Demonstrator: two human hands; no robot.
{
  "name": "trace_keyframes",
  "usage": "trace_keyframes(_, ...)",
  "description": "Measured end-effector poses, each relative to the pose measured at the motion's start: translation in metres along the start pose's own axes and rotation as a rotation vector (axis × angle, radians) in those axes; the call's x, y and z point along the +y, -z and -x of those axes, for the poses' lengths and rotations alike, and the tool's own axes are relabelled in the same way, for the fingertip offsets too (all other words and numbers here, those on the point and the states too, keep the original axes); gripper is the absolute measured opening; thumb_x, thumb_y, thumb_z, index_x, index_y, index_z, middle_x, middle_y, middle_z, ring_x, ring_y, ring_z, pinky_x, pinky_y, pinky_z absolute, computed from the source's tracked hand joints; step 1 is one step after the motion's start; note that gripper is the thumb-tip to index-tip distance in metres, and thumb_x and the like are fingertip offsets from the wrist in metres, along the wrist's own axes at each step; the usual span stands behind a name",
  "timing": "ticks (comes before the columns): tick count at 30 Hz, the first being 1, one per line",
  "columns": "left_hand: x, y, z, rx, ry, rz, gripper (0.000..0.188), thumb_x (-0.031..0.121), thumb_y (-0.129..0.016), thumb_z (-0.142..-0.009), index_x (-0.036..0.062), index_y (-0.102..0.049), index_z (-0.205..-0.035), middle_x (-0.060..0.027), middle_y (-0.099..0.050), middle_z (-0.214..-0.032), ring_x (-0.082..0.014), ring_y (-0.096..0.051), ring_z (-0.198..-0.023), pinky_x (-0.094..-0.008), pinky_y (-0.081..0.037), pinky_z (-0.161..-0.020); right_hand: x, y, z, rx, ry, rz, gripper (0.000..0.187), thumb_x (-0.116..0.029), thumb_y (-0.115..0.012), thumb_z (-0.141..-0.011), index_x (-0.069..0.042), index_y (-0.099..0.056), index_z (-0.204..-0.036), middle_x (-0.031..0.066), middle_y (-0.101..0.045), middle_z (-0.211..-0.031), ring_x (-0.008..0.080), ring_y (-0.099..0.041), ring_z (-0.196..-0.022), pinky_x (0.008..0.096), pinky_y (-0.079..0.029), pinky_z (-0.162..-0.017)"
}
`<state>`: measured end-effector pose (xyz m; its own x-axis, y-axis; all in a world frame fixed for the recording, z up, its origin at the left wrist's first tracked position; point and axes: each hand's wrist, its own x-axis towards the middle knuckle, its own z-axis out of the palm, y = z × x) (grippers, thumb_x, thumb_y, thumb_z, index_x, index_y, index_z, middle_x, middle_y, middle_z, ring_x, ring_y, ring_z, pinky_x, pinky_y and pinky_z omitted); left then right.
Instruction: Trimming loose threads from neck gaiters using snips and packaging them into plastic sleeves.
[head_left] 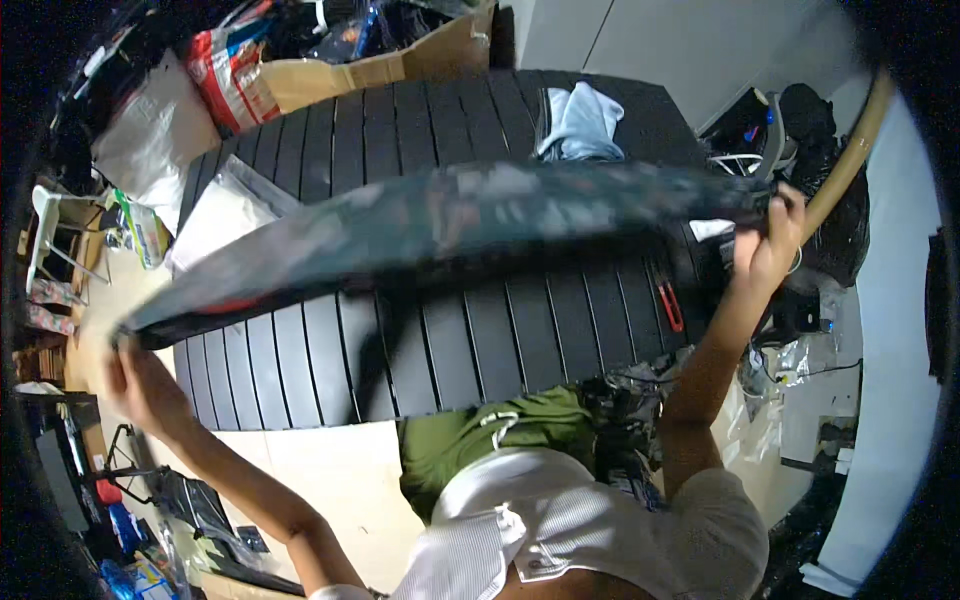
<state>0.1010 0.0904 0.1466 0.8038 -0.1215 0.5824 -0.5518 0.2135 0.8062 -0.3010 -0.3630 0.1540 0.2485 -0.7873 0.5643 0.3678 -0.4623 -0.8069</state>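
A long piece of dark camouflage fabric (450, 215) is stretched across in front of me, above the black slatted table (480, 350). It is smeared by motion, so I cannot tell what kind of item it is. A red patch shows near its left end. My left hand (150, 385) grips the lower left end, its fingers blurred. At the upper right, my right hand (768, 240) pinches the other end. A dark strap-like shape or shadow falls below the fabric's middle.
On the table lie a light blue cloth (583, 122) at the far side, a clear bag with white contents (225, 215) at left, and a red-handled tool (669, 302) at right. Behind stands a cardboard box (370, 75). Black bags (840, 225) crowd the right.
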Motion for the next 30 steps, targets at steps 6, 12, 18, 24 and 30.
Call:
trace_keyframes(6, -0.047, 0.027, 0.012, -0.134, 0.4, 0.161, 0.019, 0.004, -0.058, -0.085, 0.0003, -0.057, -0.104, -0.0098, -0.063, -0.096, -0.0133, -0.06, -0.087, -0.0224, -0.048, -0.074, 0.03, 0.02, 0.012, -0.146, -0.321, -0.169, 0.018, 0.0, -0.056, -0.08, 0.001, -0.057, -0.099, 0.0058, -0.061, -0.086, 0.013, -0.058, -0.079, 0.0239, -0.045, -0.076)
trace_keyframes(12, -0.11, -0.067, 0.046, -0.449, 0.795, -0.274, 0.013, 0.018, -0.063, -0.083, 0.006, -0.057, -0.084, 0.0025, -0.052, -0.077, -0.0032, -0.046, -0.07, -0.0185, -0.036, -0.062, 0.129, 0.009, 0.047, -0.235, -0.721, 0.125, 0.022, -0.008, -0.062, -0.081, 0.0, -0.058, -0.102, 0.0024, -0.061, -0.088, 0.0058, -0.056, -0.077, 0.0178, -0.044, -0.066)
trace_keyframes(18, -0.134, -0.054, 0.08, -0.395, 0.413, -0.67, 0.031, 0.025, -0.061, -0.086, -0.0016, -0.056, -0.101, -0.0113, -0.062, -0.09, -0.0144, -0.057, -0.082, -0.0257, -0.045, -0.073, 0.119, 0.01, 0.091, -0.117, -0.338, 0.884, 0.021, -0.018, -0.063, -0.083, 0.0, -0.061, -0.091, 0.0047, -0.062, -0.072, 0.0095, -0.055, -0.067, 0.0223, -0.044, -0.065)
trace_keyframes(24, -0.08, -0.022, 0.154, -0.433, 0.685, -0.602, 0.028, 0.022, -0.064, -0.084, -0.0021, -0.057, -0.098, -0.0012, -0.057, -0.084, -0.0082, -0.047, -0.073, -0.0218, -0.04, -0.068, 0.057, 0.027, 0.14, -0.464, -0.746, 0.941, 0.024, -0.022, -0.067, -0.079, 0.0, -0.058, -0.076, 0.0028, -0.056, -0.064, 0.0077, -0.05, -0.061, 0.0238, -0.039, -0.057)
trace_keyframes(30, -0.078, 0.005, 0.156, -0.441, 0.837, -0.565, 0.023, 0.008, -0.068, -0.079, -0.0003, -0.057, -0.098, 0.0013, -0.055, -0.084, -0.0069, -0.049, -0.078, -0.0196, -0.038, -0.072, 0.056, 0.038, 0.13, -0.487, -0.796, 0.919, 0.022, -0.018, -0.069, -0.075, 0.0, -0.057, -0.069, -0.0016, -0.047, -0.058, 0.0058, -0.042, -0.056, 0.025, -0.033, -0.051)
